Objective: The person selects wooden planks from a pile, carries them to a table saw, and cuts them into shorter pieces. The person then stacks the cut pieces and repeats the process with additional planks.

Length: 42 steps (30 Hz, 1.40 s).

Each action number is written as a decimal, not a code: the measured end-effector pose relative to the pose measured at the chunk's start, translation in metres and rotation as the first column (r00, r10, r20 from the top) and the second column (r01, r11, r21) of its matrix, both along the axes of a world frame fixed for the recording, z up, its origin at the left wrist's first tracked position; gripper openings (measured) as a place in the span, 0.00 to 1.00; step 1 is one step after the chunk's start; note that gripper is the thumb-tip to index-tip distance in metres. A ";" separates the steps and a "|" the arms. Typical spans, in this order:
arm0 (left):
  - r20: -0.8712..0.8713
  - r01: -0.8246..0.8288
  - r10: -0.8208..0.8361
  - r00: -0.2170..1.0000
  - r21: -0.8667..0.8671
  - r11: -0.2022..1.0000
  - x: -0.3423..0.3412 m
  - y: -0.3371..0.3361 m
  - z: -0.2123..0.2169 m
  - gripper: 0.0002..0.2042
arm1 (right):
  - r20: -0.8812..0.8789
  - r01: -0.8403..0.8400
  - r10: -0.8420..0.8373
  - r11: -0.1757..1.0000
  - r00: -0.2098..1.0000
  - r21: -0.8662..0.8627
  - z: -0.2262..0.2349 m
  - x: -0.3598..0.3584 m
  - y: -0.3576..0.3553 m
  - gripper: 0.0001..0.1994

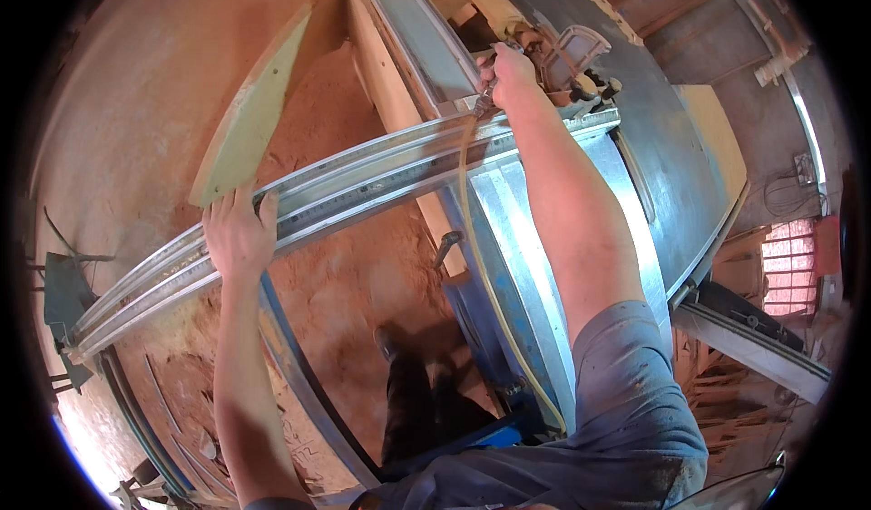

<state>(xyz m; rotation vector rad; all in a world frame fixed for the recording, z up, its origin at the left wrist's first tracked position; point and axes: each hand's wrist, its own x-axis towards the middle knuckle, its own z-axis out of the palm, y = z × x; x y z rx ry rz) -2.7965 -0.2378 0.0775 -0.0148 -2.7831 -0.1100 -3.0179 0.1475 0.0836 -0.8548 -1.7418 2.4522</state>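
Observation:
My left hand (239,238) lies over a long ribbed metal rail (363,179), fingers stretched out and thumb apart. Its fingertips touch the near end of a pale yellow-green wooden board (249,120), which tapers toward its far end. At the upper right, my right hand (510,73) is closed around a metal hose-end tool (485,103), whose exact kind is mostly hidden by the fingers. From that tool a thin yellowish hose (464,183) runs down toward my body. Just beyond the right hand stands a dusty machine head with a metal guard (576,54).
Bare sheet metal (522,238) and a grey machine table (676,156) lie under and beside my right arm. A lever (445,249) sticks up below the rail. Reddish dust covers the floor (336,301). A dark bracket (68,292) sits at the rail's left end.

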 end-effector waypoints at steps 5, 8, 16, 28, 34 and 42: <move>0.037 -0.035 0.035 0.999 0.014 0.999 -0.001 0.001 0.002 0.18 | 0.035 -0.023 0.021 0.998 0.999 0.057 -0.005 -0.003 -0.007 0.13; 0.058 -0.054 0.052 0.997 0.020 0.998 -0.002 -0.001 0.000 0.18 | 0.052 -0.034 0.029 0.995 0.998 0.094 -0.009 -0.007 -0.010 0.12; 0.106 -0.108 0.103 0.989 0.045 0.993 -0.004 -0.002 -0.002 0.17 | 0.046 -0.062 0.056 0.988 0.997 0.144 -0.013 -0.013 -0.019 0.11; 0.081 -0.112 0.112 0.990 -0.014 0.994 -0.013 0.000 -0.005 0.17 | 0.079 -0.131 0.128 0.991 0.989 0.033 -0.028 -0.036 -0.020 0.06; 0.149 -0.128 0.138 0.979 -0.075 0.989 -0.017 0.007 -0.005 0.15 | 0.072 -0.131 0.140 0.984 0.988 -0.120 -0.062 -0.049 -0.015 0.06; 0.116 -0.059 0.059 0.992 -0.001 0.998 -0.081 -0.004 -0.028 0.20 | 0.096 -0.196 0.190 0.978 0.977 0.063 -0.068 -0.126 0.014 0.13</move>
